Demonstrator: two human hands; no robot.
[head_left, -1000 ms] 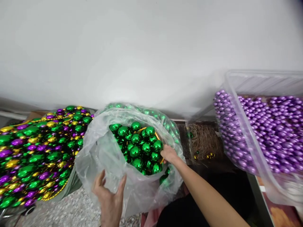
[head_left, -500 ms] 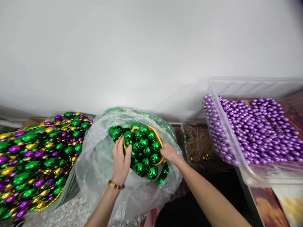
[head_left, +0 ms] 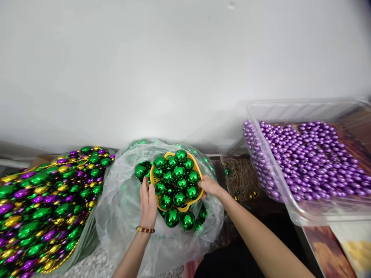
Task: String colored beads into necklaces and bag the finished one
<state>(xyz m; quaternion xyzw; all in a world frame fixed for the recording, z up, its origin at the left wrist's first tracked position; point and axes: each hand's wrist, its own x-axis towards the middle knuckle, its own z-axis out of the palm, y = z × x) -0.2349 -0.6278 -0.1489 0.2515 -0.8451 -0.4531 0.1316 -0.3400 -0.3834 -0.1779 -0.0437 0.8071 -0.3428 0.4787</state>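
A yellow plastic basket [head_left: 198,161] with a wavy rim and slotted sides is heaped with shiny green balls [head_left: 179,172]. It sits in the mouth of a clear plastic bag [head_left: 121,220], with more green balls around and below it. My right hand [head_left: 211,187] grips the basket's right rim, thumb on top and fingers partly hidden beneath. My left hand [head_left: 148,202], wearing a beaded bracelet, lies along the basket's left side with its fingers stretched out; whether it bears any weight I cannot tell.
At the left lies a large pile of green, gold and purple beads [head_left: 43,200] on a green cloth sack [head_left: 87,233]. A clear bin [head_left: 285,189] of purple beads [head_left: 307,158] stands at the right. Between bag and bin is a low clear box [head_left: 239,175]. A pale wall [head_left: 162,69] rises behind.
The basket has come up and shows more fully, its balls clear of those around it. My left hand has moved from over the balls to the basket's left side. My right hand keeps its grip.
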